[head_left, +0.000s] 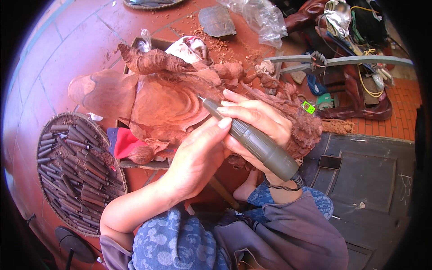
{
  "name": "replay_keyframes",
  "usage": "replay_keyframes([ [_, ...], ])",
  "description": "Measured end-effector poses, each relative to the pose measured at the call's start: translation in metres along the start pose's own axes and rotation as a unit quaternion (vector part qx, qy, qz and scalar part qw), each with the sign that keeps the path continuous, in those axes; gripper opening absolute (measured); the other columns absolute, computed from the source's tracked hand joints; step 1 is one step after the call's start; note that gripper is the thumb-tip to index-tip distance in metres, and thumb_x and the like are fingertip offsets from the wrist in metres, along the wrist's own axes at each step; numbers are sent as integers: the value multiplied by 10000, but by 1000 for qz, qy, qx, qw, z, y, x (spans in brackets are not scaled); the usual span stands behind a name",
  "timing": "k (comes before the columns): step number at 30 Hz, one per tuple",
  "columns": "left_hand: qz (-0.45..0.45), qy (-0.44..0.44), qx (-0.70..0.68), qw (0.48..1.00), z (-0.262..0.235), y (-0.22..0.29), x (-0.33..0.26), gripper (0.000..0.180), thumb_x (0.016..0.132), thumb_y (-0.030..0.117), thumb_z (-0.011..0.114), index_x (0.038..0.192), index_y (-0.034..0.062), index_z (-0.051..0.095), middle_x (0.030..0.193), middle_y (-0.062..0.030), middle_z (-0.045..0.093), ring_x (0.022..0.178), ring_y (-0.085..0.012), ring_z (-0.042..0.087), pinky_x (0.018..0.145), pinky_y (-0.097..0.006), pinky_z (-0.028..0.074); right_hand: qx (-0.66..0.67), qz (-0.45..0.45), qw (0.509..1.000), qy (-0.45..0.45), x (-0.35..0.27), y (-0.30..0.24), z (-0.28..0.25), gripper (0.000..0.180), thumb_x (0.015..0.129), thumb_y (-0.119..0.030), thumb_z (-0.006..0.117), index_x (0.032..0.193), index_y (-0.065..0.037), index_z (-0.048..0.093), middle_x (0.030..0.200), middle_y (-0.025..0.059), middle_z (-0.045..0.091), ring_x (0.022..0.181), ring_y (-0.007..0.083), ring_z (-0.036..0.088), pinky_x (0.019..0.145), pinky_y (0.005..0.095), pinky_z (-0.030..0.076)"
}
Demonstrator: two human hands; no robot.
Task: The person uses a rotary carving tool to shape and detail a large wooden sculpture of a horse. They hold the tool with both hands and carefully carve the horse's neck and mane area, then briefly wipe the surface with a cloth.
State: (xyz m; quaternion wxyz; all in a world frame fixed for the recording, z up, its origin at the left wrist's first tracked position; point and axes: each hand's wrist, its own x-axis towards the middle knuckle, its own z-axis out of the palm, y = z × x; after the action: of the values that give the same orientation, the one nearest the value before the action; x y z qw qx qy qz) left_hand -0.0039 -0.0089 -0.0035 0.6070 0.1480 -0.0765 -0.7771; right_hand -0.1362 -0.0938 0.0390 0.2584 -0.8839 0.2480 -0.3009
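A dark grey-green rotary carving handpiece (263, 146) lies slantwise across my hands, its thin metal bit (201, 97) pointing at the reddish-brown wood carving (155, 101). The tip is over the smooth, ringed hollow of the carving; I cannot tell whether it touches. My right hand (265, 114) is wrapped round the tool's body, index finger stretched toward its nose. From the left, my left hand (198, 155) steadies the front part with the thumb laid against it. Its other fingers are mostly hidden behind the hand and tool. A cord leaves the tool's rear by my right wrist.
A round woven tray (42, 135) of dark cylindrical sticks stands at left. Red and navy cloth (126, 141) lies against the carving. Wood shavings (209, 45) and a plastic bag (263, 20) lie on the floor beyond. A metal fan blade (364, 60) and cables are at upper right.
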Motion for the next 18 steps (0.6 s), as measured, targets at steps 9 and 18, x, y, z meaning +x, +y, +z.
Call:
replay_keyframes([
  [9, -13, 3, -4, 1000, -1, -7, -4, 390, 1041, 260, 446, 1345, 17, 457, 1229, -103, 598, 1138, -198, 586, 1019, -392, 446, 8, -14, 1000, -7, -8, 1, -3, 376, 743, -114, 797, 1088, 5, 706, 1009, 171, 702, 1090, 373, 668, 932, 419, 541],
  [18, 15, -7, -12, 1000, -5, -2, -4, 365, 1040, 281, 454, 1298, 27, 500, 1187, -93, 612, 1082, -191, 604, 999, -386, 463, -8, -5, 1000, 1, 1, -5, 4, 396, 728, -114, 806, 1095, -5, 706, 1024, 167, 707, 1097, 360, 668, 942, 407, 532],
])
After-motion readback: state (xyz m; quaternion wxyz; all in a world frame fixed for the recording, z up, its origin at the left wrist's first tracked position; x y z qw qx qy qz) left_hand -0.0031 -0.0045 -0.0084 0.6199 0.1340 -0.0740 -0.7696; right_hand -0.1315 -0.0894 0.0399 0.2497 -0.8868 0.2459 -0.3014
